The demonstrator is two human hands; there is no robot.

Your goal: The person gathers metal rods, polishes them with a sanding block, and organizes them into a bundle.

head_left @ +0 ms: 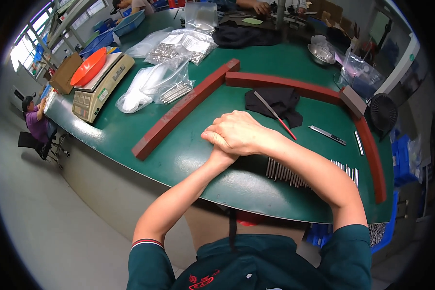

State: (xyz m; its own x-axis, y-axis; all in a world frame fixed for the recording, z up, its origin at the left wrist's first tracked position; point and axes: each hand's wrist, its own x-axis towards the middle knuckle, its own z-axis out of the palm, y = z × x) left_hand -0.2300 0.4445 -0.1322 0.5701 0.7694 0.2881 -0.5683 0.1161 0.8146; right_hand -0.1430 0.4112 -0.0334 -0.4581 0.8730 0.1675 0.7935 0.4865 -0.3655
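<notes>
Clock directions taken from the clasped hands, 12 toward the far side of the table.

Hands: right hand [241, 129] closed over the left hand [223, 155], fingers curled around it. Left hand mostly covered; cannot tell how far its fingers are bent or whether anything lies inside. Both are above the near part of the green table [193, 162].

4 o'clock, near: row of thin metal rods [286, 174], side by side on the table; the right forearm crosses over the row in view and hides its middle.

2 o'clock: crumpled black cloth [290, 112]; a slim tool with a red end [286, 126] lies partly across it.

3 o'clock: utility knife [327, 136], flat on the table; beyond it two loose rods [359, 143] beside the right red bar [376, 169].

10 o'clock: left red bar [183, 112], slanting. Between 1 and 2: far red bar [290, 88]. Grey block [354, 101] between 2 and 3, where the far and right bars meet.

Past the left bar, 10 o'clock: clear bag [152, 87] with rods; then a scale [91, 104] bearing an orange bowl [89, 67]. 11 o'clock: larger filled bag [179, 47].

Well out: metal bowl [321, 54] between 1 and 2; black fan [383, 113] near 3; seated person in purple [36, 121] at 9.
</notes>
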